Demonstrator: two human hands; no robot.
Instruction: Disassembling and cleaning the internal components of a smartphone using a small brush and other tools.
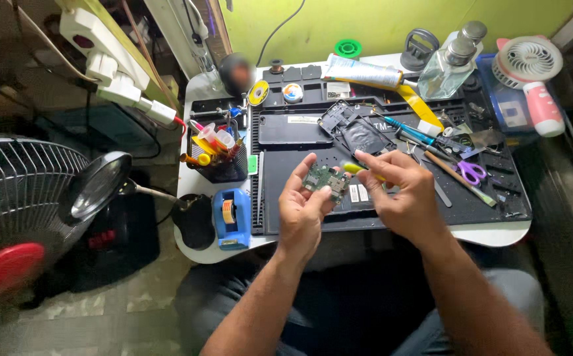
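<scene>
Left hand point(301, 209): I see its fingers closed on a small green circuit board point(326, 180), thumb on one edge, fingertips on the other, palm up.
Right hand point(401, 191): I see its thumb and forefinger pinched on a yellow-handled tool point(360, 169), tip toward 9 o'clock, at the board's edge.
Circuit board: held above the black work mat point(286, 198), near the mat's middle.
Mat, 12 o'clock of the hands: an opened phone frame point(359, 132) lying flat.
Mat, 2 o'clock: a blue-handled screwdriver point(410, 130), purple-handled scissors point(472, 173) and a thin brush point(461, 178), lying close together.
Far edge, 12 to 1 o'clock: a white tube point(360, 71) and a clear glass bottle point(446, 66).
Far corner, 2 o'clock: a small white and pink handheld fan point(535, 79).
Table, 9 o'clock: a black mesh pot of tools point(217, 155); nearer me, a blue tape dispenser point(232, 217).
Off the table, 9 o'clock: a round magnifier point(98, 184) on a stalk, then a large caged fan point(16, 211).
</scene>
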